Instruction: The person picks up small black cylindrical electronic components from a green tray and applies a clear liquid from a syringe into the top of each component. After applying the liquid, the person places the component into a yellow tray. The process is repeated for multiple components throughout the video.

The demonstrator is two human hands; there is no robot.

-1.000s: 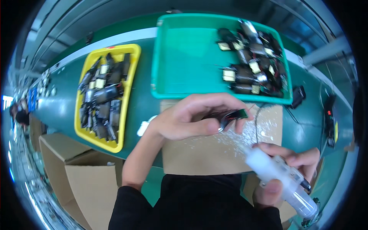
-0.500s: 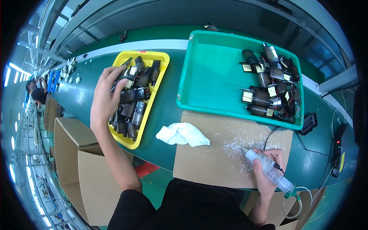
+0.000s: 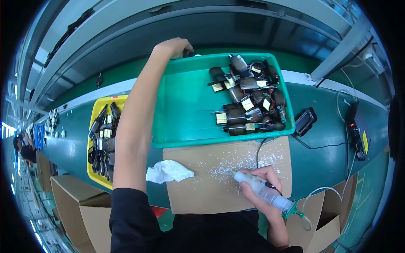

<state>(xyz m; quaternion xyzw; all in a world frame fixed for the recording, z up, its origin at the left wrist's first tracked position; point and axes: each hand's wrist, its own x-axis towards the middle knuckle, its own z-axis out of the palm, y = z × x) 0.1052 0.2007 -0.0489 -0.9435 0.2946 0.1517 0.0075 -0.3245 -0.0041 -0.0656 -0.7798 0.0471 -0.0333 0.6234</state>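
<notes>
Beyond the far left rim of the green tray (image 3: 177,142), my left hand (image 3: 172,47) reaches out with its fingers curled round a dark motor (image 3: 185,53), mostly hidden by the hand. My right hand (image 3: 263,185) grips a clear dispensing syringe (image 3: 262,189) with a green cap and an air tube. The syringe's tip points down-left, over a cardboard sheet (image 3: 198,200) sprinkled with small white specks. Dark cylindrical motors (image 3: 249,84) with wires and pale yellow tabs fill the tray's right half.
Partly behind my left forearm stands a yellow tray (image 3: 93,168) of similar motors. A crumpled white cloth (image 3: 168,171) overlaps the cardboard's left edge. To the right are a black holder (image 3: 305,121) and a black controller box (image 3: 356,130) with cables. Cardboard boxes (image 3: 78,189) sit below the bench.
My left hand has moved from above the yellow tray to behind the green tray, closing round the dark motor there. The view has shifted right. My right hand still holds the syringe over the cardboard.
</notes>
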